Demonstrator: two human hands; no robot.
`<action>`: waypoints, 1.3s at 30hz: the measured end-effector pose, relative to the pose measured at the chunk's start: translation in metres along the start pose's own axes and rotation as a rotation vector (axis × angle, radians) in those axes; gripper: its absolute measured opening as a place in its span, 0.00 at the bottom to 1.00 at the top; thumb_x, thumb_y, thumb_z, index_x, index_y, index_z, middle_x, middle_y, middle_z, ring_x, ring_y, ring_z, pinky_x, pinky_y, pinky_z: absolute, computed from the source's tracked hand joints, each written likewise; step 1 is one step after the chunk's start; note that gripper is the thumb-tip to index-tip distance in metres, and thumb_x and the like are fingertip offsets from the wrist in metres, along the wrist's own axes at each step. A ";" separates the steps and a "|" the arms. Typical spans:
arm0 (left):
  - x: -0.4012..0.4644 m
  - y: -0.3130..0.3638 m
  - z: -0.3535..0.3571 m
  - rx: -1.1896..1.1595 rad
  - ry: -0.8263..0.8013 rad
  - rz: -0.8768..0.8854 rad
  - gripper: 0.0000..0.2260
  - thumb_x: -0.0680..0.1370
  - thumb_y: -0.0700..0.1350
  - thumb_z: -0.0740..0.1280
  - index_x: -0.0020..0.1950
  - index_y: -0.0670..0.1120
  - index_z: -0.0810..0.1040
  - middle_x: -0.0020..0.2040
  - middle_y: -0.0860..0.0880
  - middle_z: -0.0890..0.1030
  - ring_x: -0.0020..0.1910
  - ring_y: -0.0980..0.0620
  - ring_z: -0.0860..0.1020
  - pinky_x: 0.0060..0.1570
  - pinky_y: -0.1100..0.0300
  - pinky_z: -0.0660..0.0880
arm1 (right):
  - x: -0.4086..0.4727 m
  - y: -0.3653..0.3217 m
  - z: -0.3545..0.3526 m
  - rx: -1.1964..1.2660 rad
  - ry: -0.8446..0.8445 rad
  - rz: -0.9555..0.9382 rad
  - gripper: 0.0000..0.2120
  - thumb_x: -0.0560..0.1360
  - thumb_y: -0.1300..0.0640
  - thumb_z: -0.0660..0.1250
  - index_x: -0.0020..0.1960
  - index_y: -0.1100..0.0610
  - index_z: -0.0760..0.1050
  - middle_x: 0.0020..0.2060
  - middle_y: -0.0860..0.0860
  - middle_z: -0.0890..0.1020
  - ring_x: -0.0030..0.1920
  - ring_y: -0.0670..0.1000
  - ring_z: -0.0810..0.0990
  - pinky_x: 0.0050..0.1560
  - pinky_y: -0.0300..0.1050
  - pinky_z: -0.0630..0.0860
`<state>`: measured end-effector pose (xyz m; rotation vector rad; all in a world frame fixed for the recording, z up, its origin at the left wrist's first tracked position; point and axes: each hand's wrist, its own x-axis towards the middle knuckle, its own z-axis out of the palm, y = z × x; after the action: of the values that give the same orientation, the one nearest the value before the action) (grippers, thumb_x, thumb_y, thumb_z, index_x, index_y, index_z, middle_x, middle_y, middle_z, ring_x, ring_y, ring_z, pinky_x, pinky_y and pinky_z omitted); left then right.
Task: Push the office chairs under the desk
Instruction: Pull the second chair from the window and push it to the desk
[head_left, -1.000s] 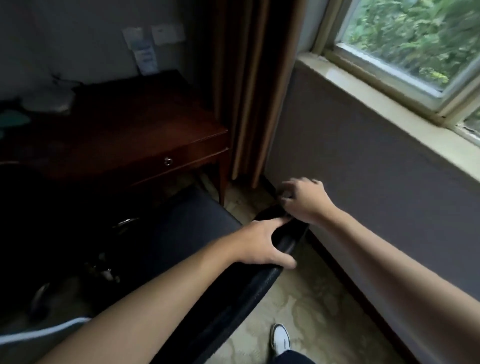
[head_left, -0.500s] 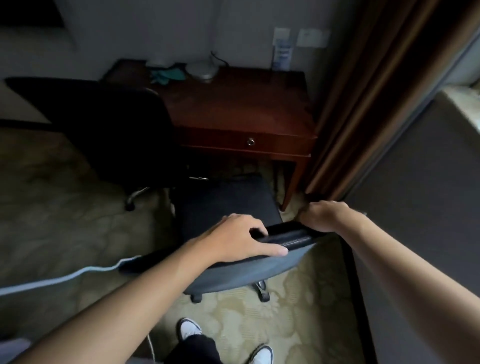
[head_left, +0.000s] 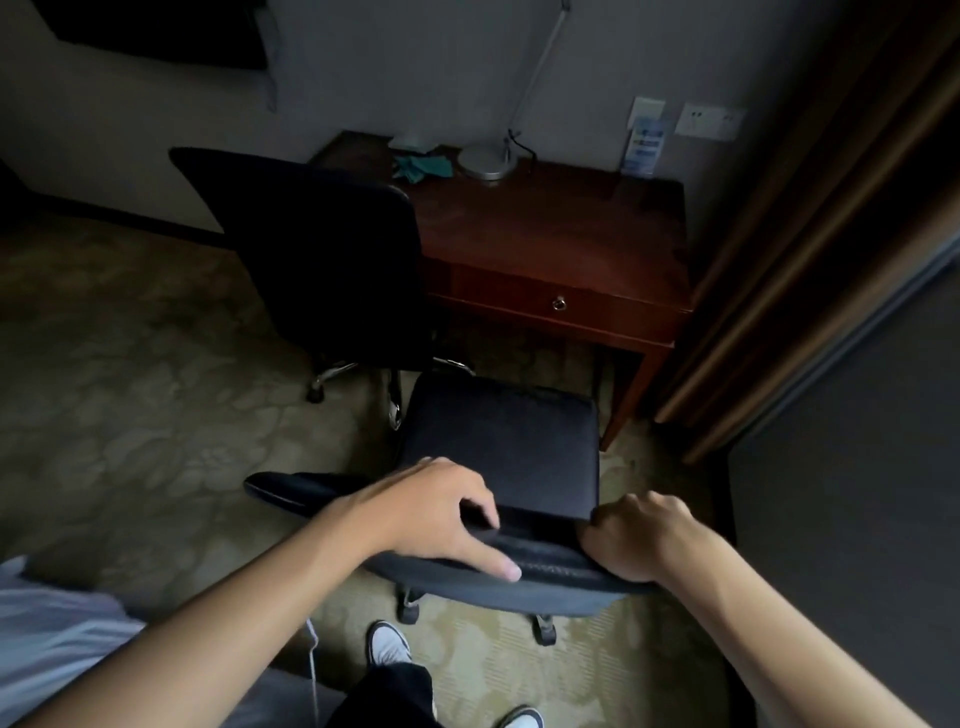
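Fingers (head_left: 483, 512) of both hands curled over near office chair (head_left: 498, 447) backrest top, facing desk (head_left: 561, 244)

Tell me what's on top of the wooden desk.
On the desk: a round lamp base, a crumpled teal cloth, a small card. The other chair's backrest hides its left end.

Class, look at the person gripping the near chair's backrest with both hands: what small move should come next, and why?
Probably a straight push forward. Both the left hand and right hand grip the top of the near chair's backrest; its seat faces the desk but lies short of the opening under the drawer. The second chair stands to the left, seemingly clear of the path.
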<state>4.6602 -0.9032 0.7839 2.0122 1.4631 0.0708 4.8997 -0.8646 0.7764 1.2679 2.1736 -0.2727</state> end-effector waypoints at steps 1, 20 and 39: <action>-0.006 -0.001 0.001 0.029 0.025 0.002 0.34 0.54 0.82 0.63 0.49 0.61 0.80 0.48 0.67 0.78 0.49 0.65 0.74 0.53 0.58 0.75 | -0.003 -0.004 0.002 -0.014 0.002 -0.031 0.35 0.70 0.41 0.39 0.65 0.49 0.74 0.66 0.56 0.76 0.64 0.60 0.74 0.58 0.51 0.70; -0.018 -0.015 0.017 0.412 0.666 0.178 0.25 0.64 0.71 0.68 0.33 0.48 0.81 0.29 0.55 0.77 0.29 0.53 0.77 0.33 0.59 0.75 | -0.034 -0.025 0.007 0.248 0.551 -0.140 0.31 0.79 0.37 0.37 0.56 0.47 0.76 0.47 0.48 0.82 0.48 0.54 0.81 0.37 0.46 0.67; 0.101 -0.009 -0.025 0.459 0.672 0.169 0.28 0.67 0.75 0.60 0.33 0.49 0.77 0.30 0.54 0.77 0.32 0.50 0.80 0.33 0.59 0.72 | 0.048 0.065 -0.026 0.326 0.574 -0.071 0.39 0.63 0.17 0.46 0.54 0.43 0.76 0.47 0.46 0.80 0.47 0.54 0.81 0.43 0.49 0.74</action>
<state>4.6807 -0.8021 0.7674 2.6460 1.8223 0.5776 4.9268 -0.7841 0.7765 1.5981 2.7463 -0.3322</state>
